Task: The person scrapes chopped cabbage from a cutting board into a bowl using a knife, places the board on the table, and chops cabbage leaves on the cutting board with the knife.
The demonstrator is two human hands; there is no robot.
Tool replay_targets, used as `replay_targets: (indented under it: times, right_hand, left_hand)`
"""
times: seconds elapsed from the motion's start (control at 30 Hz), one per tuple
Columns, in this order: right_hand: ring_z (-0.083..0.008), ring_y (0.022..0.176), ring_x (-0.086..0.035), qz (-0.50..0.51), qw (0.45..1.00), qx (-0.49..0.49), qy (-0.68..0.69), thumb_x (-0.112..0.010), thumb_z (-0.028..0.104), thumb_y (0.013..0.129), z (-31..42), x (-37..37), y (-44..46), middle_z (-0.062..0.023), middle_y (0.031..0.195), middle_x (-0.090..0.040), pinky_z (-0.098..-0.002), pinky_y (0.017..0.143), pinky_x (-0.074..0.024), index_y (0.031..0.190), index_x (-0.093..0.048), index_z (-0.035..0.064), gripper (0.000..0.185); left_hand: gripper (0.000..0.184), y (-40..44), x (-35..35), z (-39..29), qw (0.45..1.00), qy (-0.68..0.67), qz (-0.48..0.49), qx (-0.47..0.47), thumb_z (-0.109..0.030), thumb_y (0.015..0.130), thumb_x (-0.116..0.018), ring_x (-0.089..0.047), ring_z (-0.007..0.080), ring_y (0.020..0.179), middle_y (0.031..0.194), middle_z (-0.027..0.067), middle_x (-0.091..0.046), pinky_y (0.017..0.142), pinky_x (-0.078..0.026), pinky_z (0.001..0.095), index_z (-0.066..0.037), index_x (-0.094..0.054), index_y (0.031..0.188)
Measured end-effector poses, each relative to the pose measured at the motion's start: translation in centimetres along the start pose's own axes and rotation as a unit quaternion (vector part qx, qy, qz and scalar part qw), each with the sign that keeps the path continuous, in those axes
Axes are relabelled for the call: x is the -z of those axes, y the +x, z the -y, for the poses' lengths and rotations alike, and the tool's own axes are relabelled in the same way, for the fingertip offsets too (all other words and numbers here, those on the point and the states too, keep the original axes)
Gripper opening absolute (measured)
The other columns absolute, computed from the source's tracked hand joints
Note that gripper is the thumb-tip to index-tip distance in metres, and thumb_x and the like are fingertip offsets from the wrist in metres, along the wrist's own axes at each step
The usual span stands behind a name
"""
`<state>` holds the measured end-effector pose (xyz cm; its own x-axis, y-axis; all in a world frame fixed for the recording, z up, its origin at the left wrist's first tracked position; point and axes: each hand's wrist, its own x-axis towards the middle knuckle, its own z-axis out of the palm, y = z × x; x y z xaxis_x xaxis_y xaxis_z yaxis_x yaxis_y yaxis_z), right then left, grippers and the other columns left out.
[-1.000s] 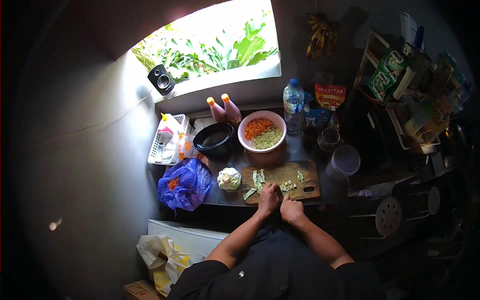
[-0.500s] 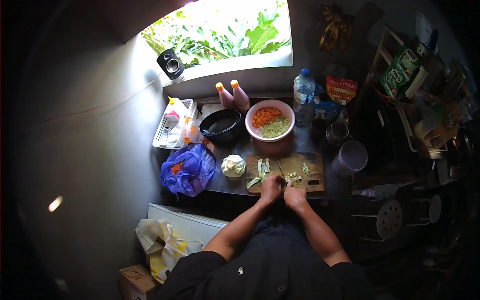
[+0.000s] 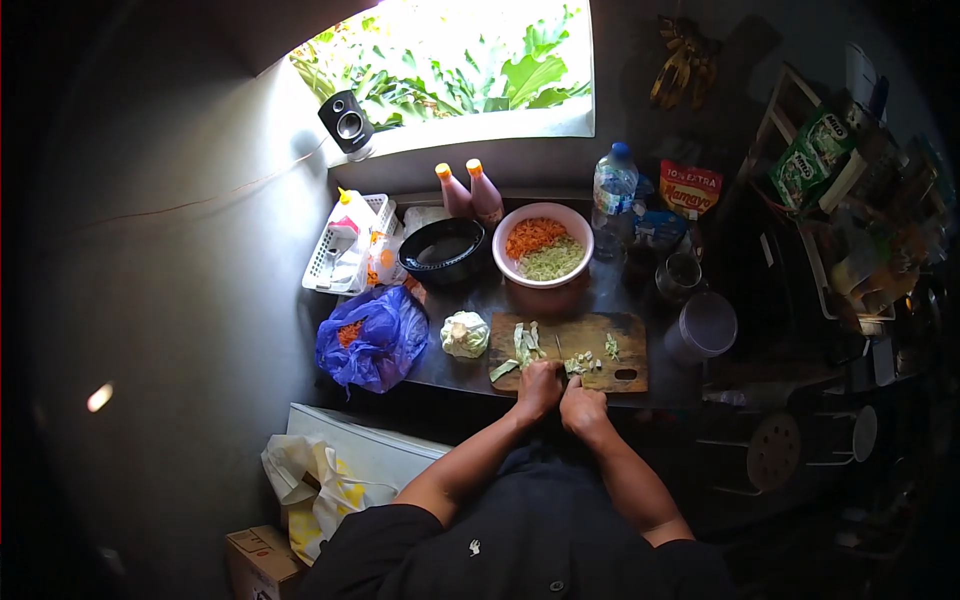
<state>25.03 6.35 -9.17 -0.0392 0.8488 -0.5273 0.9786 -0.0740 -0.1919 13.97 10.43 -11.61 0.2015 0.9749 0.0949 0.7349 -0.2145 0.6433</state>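
From where I stand, the right hand point(image 3: 584, 408) closes around a thin, grey-bladed knife point(image 3: 558, 342). The left hand point(image 3: 541, 387) curls just beside the blade over long, pale green leafy strips point(image 3: 525, 345); I can't tell how tight its grip is. The strips lie on a brown, rectangular wooden board point(image 3: 580, 328). Best to tuck the left fingertips under, knuckles guiding the blade, slicing evenly.

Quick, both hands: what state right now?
Left hand: curled over the cutting board; whether it holds anything cannot be told.
Right hand: closed on the knife.
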Motion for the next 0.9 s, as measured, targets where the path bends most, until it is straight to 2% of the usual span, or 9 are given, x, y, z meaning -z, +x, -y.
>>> replay_targets:
  times: [0.2,0.33,0.4,0.47,0.57,0.63,0.67,0.73,0.9]
  right_hand:
    - [-0.0336,0.098,-0.073,0.010,1.000,0.000,0.001,-0.051,0.019,0.096,-0.1,1.1,0.7,-0.0215,0.106,-0.073,-0.0447,0.084,-0.0555,0.126,-0.044,-0.0015,0.037]
    - [-0.0344,0.097,-0.073,-0.013,1.000,-0.008,-0.006,-0.052,0.018,0.095,0.6,-0.4,0.6,-0.0209,0.106,-0.073,-0.0452,0.084,-0.0554,0.125,-0.044,-0.0014,0.037]
    - [-0.0346,0.097,-0.073,-0.015,1.000,-0.020,0.013,-0.055,0.018,0.094,0.3,-1.5,1.1,-0.0209,0.105,-0.073,-0.0454,0.085,-0.0554,0.125,-0.044,-0.0016,0.039]
    - [-0.0365,0.098,-0.072,-0.016,0.999,-0.021,0.034,-0.063,0.014,0.088,0.1,-0.5,2.0,-0.0210,0.105,-0.073,-0.0468,0.086,-0.0549,0.125,-0.044,-0.0042,0.046]
    - [-0.0347,0.096,-0.073,-0.010,1.000,-0.015,0.006,-0.058,0.016,0.091,0.5,-0.2,0.7,-0.0213,0.104,-0.073,-0.0460,0.084,-0.0556,0.123,-0.045,-0.0017,0.039]
    - [-0.0334,0.093,-0.074,-0.015,1.000,-0.011,-0.025,-0.055,0.019,0.093,0.5,-0.4,0.7,-0.0216,0.103,-0.073,-0.0455,0.081,-0.0565,0.121,-0.045,0.0004,0.035]
    - [-0.0344,0.099,-0.072,0.001,1.000,-0.024,0.006,-0.059,0.017,0.090,0.4,-0.4,0.9,-0.0228,0.107,-0.072,-0.0456,0.085,-0.0550,0.124,-0.044,-0.0019,0.041]
    - [-0.0355,0.106,-0.069,0.018,0.999,-0.037,0.034,-0.062,0.014,0.088,0.2,0.6,0.6,-0.0239,0.112,-0.070,-0.0457,0.090,-0.0535,0.127,-0.043,-0.0042,0.048]
    - [-0.0364,0.109,-0.068,0.046,0.998,-0.015,0.032,-0.065,0.016,0.086,-0.2,1.3,0.4,-0.0250,0.113,-0.069,-0.0452,0.092,-0.0531,0.126,-0.043,-0.0021,0.050]
  left_hand:
    - [0.015,-0.5,0.0,0.4,0.996,-0.077,-0.021,0.040,-0.010,0.079,-0.068,-0.070,0.0376,0.084,0.088,0.0199,-0.071,0.076,-0.055,0.0451,-0.004,-0.076,0.090]
    - [0.014,0.2,0.5,1.0,0.998,-0.050,-0.011,0.042,-0.010,0.079,-0.069,-0.070,0.0367,0.085,0.088,0.0198,-0.071,0.077,-0.055,0.0438,-0.004,-0.076,0.089]
    - [0.013,0.3,0.6,1.3,0.999,-0.045,0.013,-0.007,-0.010,0.079,-0.070,-0.069,0.0371,0.085,0.089,0.0199,-0.071,0.077,-0.055,0.0436,-0.005,-0.077,0.089]
    - [0.012,0.2,1.2,0.4,0.999,-0.052,0.015,0.001,-0.011,0.080,-0.068,-0.069,0.0387,0.085,0.090,0.0202,-0.070,0.076,-0.055,0.0451,-0.005,-0.076,0.088]
    - [0.013,0.2,2.3,-1.1,0.998,0.007,0.049,0.047,-0.013,0.082,-0.067,-0.068,0.0398,0.085,0.089,0.0206,-0.069,0.073,-0.055,0.0474,-0.004,-0.075,0.087]
    - [0.013,0.0,1.8,-0.4,0.999,0.011,0.040,0.025,-0.014,0.084,-0.065,-0.067,0.0411,0.083,0.087,0.0207,-0.068,0.070,-0.054,0.0498,-0.003,-0.072,0.085]
    - [0.013,-0.1,1.3,0.1,0.999,0.010,0.040,0.026,-0.014,0.084,-0.065,-0.067,0.0411,0.083,0.087,0.0207,-0.068,0.070,-0.054,0.0498,-0.003,-0.072,0.085]
    - [0.011,-0.2,0.3,1.1,0.998,-0.007,0.015,-0.061,-0.014,0.085,-0.065,-0.067,0.0418,0.080,0.087,0.0203,-0.067,0.068,-0.053,0.0509,-0.004,-0.070,0.085]
    - [0.012,-1.3,0.1,1.0,0.996,0.028,0.004,-0.083,-0.015,0.087,-0.064,-0.066,0.0404,0.082,0.090,0.0191,-0.066,0.070,-0.053,0.0497,-0.004,-0.067,0.084]
